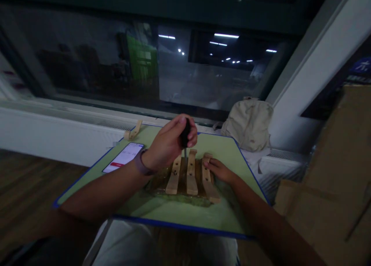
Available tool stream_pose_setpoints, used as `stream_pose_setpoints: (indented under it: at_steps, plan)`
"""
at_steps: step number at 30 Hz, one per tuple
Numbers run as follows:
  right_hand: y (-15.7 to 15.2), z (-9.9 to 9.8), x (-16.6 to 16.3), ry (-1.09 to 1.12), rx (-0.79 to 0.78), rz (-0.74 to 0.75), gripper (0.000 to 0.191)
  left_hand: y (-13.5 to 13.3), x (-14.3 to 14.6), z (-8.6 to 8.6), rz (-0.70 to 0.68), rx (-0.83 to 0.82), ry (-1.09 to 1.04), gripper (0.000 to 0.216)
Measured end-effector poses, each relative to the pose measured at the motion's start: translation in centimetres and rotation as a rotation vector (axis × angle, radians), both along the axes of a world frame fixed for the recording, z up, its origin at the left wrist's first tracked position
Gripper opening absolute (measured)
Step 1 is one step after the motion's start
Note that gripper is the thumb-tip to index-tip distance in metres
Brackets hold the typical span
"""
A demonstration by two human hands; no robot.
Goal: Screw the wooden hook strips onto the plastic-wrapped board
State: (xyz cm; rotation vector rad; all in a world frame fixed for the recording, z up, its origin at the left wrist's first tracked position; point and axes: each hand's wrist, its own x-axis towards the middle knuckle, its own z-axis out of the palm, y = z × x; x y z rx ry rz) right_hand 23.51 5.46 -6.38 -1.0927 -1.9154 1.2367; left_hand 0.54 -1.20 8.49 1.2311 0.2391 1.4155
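The left hand [175, 134] is closed around a black-handled tool [185, 136], its shaft pointing down between the left wooden piece [172, 184] and the middle wooden piece [191, 181] (I cannot tell if the tip touches either). The right hand [222, 171] touches the right wooden piece [209, 187], though whether it pinches I cannot tell; a phone [124, 158] lies on the table's [156, 211] left

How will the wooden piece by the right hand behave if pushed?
The wooden piece is probably stiff, given its thick, solid look. Its flat sides suggest sliding rather than rolling, and the glossy brown base beneath may offer little grip.
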Motion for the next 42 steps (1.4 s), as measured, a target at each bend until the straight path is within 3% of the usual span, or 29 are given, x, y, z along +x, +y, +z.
stream_pose_setpoints:
  at_steps: [7,14,21,26,42]
  plan:
    - [-0.1,0.5,-0.2,0.003,-0.014,-0.016,0.058,-0.4,-1.4,-2.8,0.124,-0.028,0.032,0.044]
    - [-0.5,1.1,-0.3,-0.012,0.024,-0.034,0.052,0.0,-0.6,-4.1,0.065,-0.076,0.069,0.052]
    - [-0.5,0.8,0.0,-0.027,0.070,-0.043,0.048,-0.1,-0.7,-3.8,0.110,-0.158,0.091,0.064]
    - [-0.5,0.5,0.2,-0.056,0.108,-0.087,0.047,0.0,-0.7,-3.4,0.112,-0.202,0.056,0.065]
    - [-0.4,0.5,0.3,-0.032,0.099,-0.021,0.042,-0.2,-0.5,-3.5,0.098,-0.222,0.061,0.064]
